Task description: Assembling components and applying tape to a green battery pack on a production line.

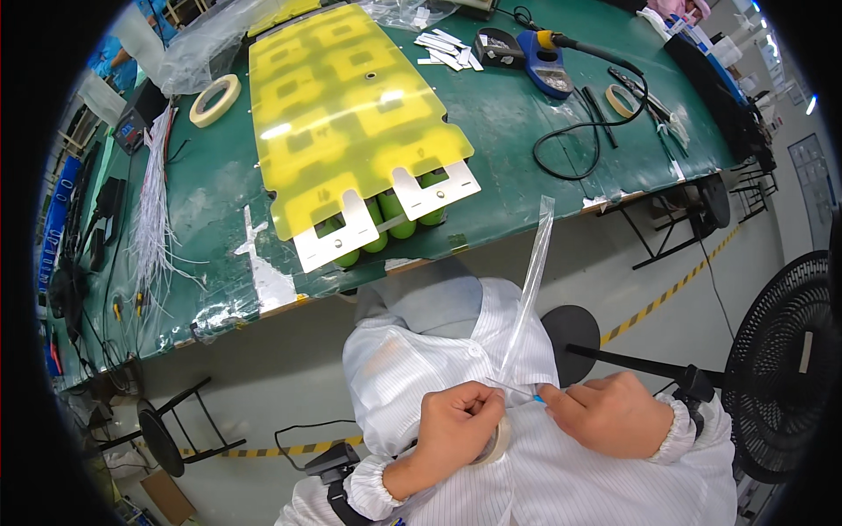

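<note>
Just in front of my body, my left hand (pixel 456 425) is closed, thumb and finger pinching the lower end of a long clear plastic strip (pixel 535 272). The strip slants up toward the table's edge, its upper end free. A roll of cream tape (pixel 498 443) shows below the left fingers, partly hidden by the hand. My right hand (pixel 610 414) is closed too, its fingertips close to the left ones. A small bright blue piece (pixel 538 398) shows at its fingertips; what it belongs to is hidden. A thin line runs between both hands.
On the green table (pixel 210 167) lies a battery pack (pixel 351 105) of green cells under yellow sheet. Around it are a masking tape roll (pixel 215 100), white wires (pixel 152 210), white strips (pixel 449 50) and a soldering iron (pixel 561 41). A black fan (pixel 781 368) stands at right.
</note>
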Available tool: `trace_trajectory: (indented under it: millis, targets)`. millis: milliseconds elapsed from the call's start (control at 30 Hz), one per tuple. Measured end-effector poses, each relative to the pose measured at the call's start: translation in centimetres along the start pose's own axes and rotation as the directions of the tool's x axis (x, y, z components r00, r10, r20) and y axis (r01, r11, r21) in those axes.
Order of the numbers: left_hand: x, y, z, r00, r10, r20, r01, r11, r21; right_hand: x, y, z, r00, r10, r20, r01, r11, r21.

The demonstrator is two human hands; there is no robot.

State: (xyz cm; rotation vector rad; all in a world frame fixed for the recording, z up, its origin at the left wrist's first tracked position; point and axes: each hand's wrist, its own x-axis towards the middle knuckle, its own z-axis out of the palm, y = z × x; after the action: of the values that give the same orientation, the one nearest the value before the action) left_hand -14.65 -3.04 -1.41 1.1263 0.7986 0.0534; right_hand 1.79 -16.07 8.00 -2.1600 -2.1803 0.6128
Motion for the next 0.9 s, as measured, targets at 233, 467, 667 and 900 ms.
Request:
trace_trajectory:
  millis: [233,467,667,900]
  targets:
    - [0.2,-1.0,0.2,0.992,0.128,0.012,-0.129,0.990,0.055,1.9,-0.2,0.5,1.000,-0.022,0.001,0.022,0.998,-0.058]
    - [0.0,0.5,-0.5,0.993,-0.108,0.045,0.113,0.983,-0.145,-0.1,0.7,-0.9,1.000,0.005,0.008,-0.005,1.000,-0.018]
    - [-0.1,-0.4,-0.7,0.997,-0.073,0.028,0.077,0.986,-0.147,-0.8,0.4,-2.4,0.999,0.042,0.022,-0.044,0.996,0.077]
    - [-0.3,-0.1,0.1,1.000,0.024,-0.006,-0.024,0.999,-0.047,-0.2,0.1,-3.2,0.995,0.037,0.096,-0.038,0.999,0.006]
